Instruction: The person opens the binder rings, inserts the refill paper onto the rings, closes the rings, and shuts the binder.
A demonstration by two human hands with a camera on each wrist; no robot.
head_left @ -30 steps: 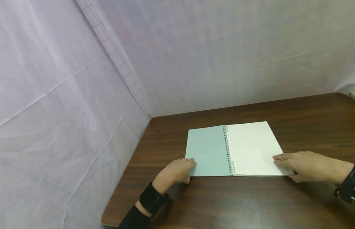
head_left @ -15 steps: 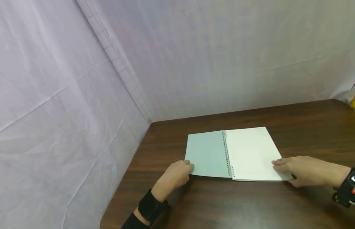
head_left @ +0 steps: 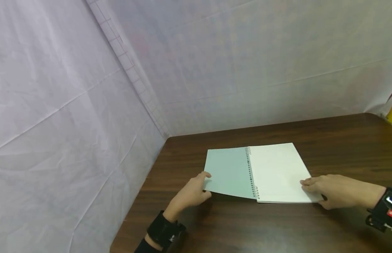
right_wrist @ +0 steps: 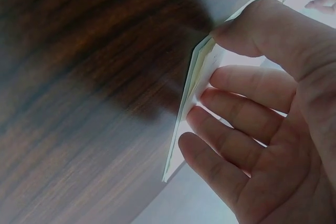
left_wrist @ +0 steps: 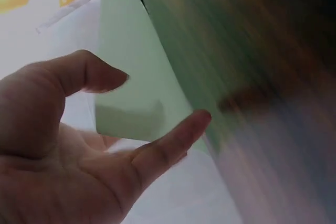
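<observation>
A spiral notebook (head_left: 257, 174) lies open on the dark wooden table (head_left: 309, 228), green cover to the left, blank white page to the right. The left hand (head_left: 191, 193) pinches the cover's (left_wrist: 136, 85) near left corner between thumb and fingers, lifting it slightly. The right hand (head_left: 333, 191) grips the pages' (right_wrist: 197, 90) right edge, thumb beneath, fingers on top.

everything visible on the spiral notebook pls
The open spiral-bound paper notebook lies on the dark wooden table, wire coil down the middle. Pale green cover spread left, blank white page right. The left hand lifts the cover's near corner slightly; the right hand grips the page stack's right edge, thumb at the side.
</observation>
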